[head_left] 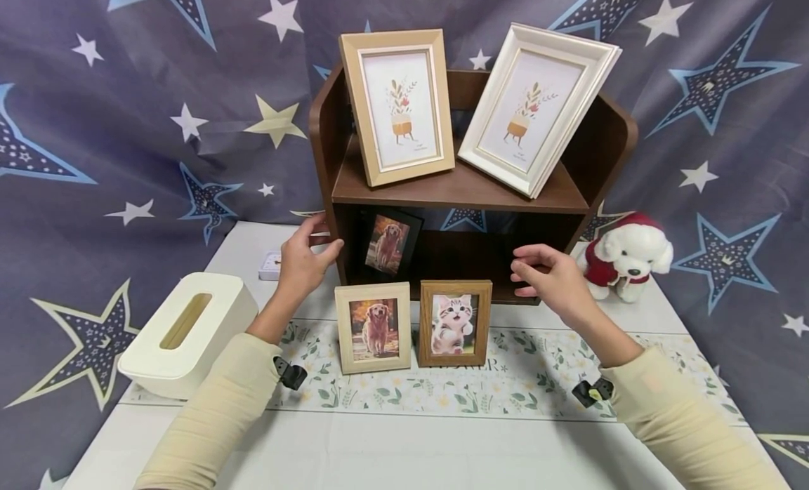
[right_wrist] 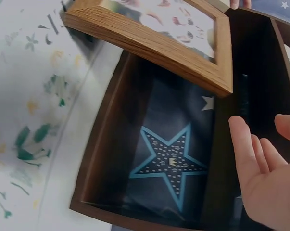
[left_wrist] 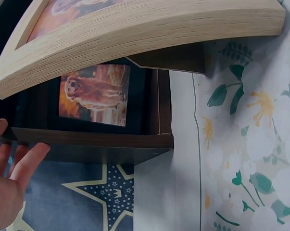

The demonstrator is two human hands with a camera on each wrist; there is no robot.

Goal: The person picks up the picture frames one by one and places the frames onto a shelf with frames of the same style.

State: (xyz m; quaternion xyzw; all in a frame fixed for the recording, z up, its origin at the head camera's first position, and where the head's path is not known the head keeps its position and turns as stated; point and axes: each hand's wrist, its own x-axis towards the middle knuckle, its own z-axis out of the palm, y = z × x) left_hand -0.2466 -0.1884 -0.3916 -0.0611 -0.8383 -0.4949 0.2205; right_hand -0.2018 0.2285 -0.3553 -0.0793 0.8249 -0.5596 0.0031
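Note:
My left hand [head_left: 306,258] is at the left side of a dark brown two-tier shelf [head_left: 404,190], its fingertips at or touching the side panel. My right hand [head_left: 556,276], fingers loosely bent and holding nothing, hovers before the shelf's lower right part. On the top tier lean a tan picture frame [head_left: 437,111] and a tilted white picture frame [head_left: 571,128]. In the lower tier leans a black frame [head_left: 411,239] with a dog photo. Before the shelf stand a pale wood frame [head_left: 342,328] with a dog photo and a brown wood frame [head_left: 426,328] with a kitten photo.
A white tissue box [head_left: 221,321] stands at the left, with a small white box [head_left: 270,265] behind it. A plush white dog [head_left: 635,248] in a red hat sits right of the shelf. A floral runner [head_left: 524,378] crosses the white table; a starry curtain hangs behind.

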